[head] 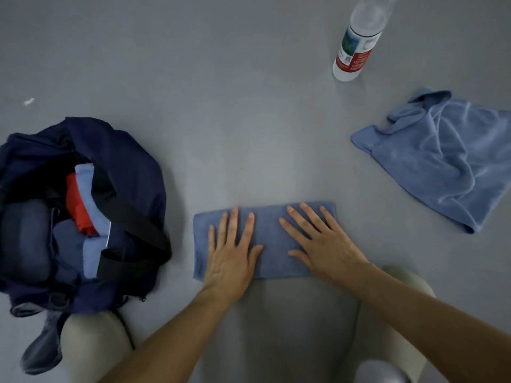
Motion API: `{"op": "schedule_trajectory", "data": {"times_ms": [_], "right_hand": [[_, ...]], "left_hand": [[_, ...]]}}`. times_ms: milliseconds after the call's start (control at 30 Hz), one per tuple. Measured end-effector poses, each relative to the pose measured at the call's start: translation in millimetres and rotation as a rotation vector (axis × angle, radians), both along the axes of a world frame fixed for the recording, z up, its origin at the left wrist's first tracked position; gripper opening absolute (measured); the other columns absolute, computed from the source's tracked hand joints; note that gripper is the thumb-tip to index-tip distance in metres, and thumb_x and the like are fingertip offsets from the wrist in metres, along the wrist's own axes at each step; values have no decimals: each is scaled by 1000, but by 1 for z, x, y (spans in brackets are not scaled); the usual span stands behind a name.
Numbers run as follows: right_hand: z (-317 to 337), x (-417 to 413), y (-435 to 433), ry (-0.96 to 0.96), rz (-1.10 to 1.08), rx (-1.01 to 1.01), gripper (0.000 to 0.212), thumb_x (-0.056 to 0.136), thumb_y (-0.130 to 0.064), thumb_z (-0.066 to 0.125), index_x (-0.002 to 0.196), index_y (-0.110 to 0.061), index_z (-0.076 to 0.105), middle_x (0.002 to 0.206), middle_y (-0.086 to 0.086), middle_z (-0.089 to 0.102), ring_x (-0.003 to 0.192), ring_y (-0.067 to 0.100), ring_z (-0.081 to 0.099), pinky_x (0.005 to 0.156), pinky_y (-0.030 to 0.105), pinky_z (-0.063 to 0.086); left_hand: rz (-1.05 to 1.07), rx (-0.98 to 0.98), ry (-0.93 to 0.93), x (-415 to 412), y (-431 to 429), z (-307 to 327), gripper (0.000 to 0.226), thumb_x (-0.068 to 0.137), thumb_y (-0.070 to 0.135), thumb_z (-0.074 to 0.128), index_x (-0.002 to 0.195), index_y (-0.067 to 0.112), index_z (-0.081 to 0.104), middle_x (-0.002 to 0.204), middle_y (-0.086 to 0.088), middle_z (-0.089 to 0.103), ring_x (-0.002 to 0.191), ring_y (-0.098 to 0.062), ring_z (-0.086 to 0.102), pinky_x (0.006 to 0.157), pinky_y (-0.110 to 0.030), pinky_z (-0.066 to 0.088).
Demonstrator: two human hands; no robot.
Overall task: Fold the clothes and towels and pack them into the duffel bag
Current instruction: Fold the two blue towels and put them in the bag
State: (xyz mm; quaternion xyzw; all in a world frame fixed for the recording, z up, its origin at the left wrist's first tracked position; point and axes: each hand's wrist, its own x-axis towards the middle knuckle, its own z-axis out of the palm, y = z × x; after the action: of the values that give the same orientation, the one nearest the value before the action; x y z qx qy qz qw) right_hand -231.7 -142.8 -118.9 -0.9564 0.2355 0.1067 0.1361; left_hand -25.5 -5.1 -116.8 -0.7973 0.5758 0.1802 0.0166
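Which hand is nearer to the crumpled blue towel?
Right. The right hand lies flat on the folded towel, on its right half; the crumpled blue towel is farther right and away from the person. The left hand lies on the left half, nearer the duffel bag.

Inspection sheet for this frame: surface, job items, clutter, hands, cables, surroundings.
Surface: grey floor, with a small white scrap at far left.
Job's things: folded blue towel lies flat in front of the person. Crumpled blue towel lies unfolded to the right. Navy duffel bag is open at left, with a red item and light blue cloth inside.
Clutter: clear plastic bottle stands upright beyond the towels.
Grippers: left hand and right hand are both flat, fingers straight, on the folded blue towel.
Cables: nothing seen.
Surroundings: the person's knees in light trousers at the bottom edge; nothing else seen.
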Motion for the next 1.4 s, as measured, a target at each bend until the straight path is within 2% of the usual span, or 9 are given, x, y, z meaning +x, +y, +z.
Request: {"op": "schedule_trajectory", "data": {"times_ms": [100,300,467,600,767,933,1267,1333,1400], "right_hand": [[-3,-11,-22,44,-34,-19,69,100,-62,26,158,-25,27,164,5,25,150,32,25,115,64,25],[3,-6,-34,36,-94,-28,62,103,-54,24,155,-23,36,160,8,35,146,33,34,114,62,30],[16,-3,-49,-163,-369,49,43,93,-32,49,133,-22,60,121,4,62,108,32,59,89,45,47],[18,6,-64,-52,-474,197,27,90,-23,64,117,-24,63,111,0,61,108,28,53,92,41,40],[33,3,-74,-404,-541,100,23,90,-29,48,91,-17,68,88,1,60,83,26,52,74,40,45],[43,-15,-50,-415,-230,-81,19,77,-8,60,93,-16,66,92,3,60,85,29,54,71,41,43],[38,-26,-4,-337,-22,-43,17,89,-32,59,83,-19,68,85,3,61,80,29,59,70,41,48],[41,-12,-5,-385,13,-49,13,90,-25,61,96,-19,70,100,5,65,91,30,60,75,41,51],[36,1,-6,-286,94,-45,44,82,-18,61,125,-23,65,132,10,59,117,34,57,91,43,50]], "left_hand": [[-16,57,-26,12,-7,-13,73,98,67,6,160,29,-1,168,-11,-1,155,-28,-7,121,-61,4],[-8,40,-46,16,-19,-9,69,100,61,16,160,28,9,167,-11,8,154,-31,5,121,-55,-5],[-21,-128,-84,70,-35,13,50,92,32,41,138,22,56,126,-7,63,114,-33,59,107,-51,35],[-55,16,-30,102,-50,29,27,88,30,64,115,29,66,107,4,68,99,-29,62,91,-40,35],[-4,-253,-36,104,-67,44,10,88,21,63,97,19,67,96,-5,62,85,-33,59,77,-46,48],[-62,-389,-158,88,-40,56,15,84,20,58,97,20,64,101,-1,60,88,-28,54,82,-42,37],[43,-116,-168,50,18,47,29,84,43,51,97,22,67,100,-2,63,90,-31,57,81,-43,38],[201,-170,-139,30,6,55,32,89,43,51,107,20,65,110,-6,62,96,-33,55,82,-45,40],[401,-156,-55,9,-8,50,47,95,44,53,132,14,56,137,-14,54,118,-39,50,94,-51,42]]}}
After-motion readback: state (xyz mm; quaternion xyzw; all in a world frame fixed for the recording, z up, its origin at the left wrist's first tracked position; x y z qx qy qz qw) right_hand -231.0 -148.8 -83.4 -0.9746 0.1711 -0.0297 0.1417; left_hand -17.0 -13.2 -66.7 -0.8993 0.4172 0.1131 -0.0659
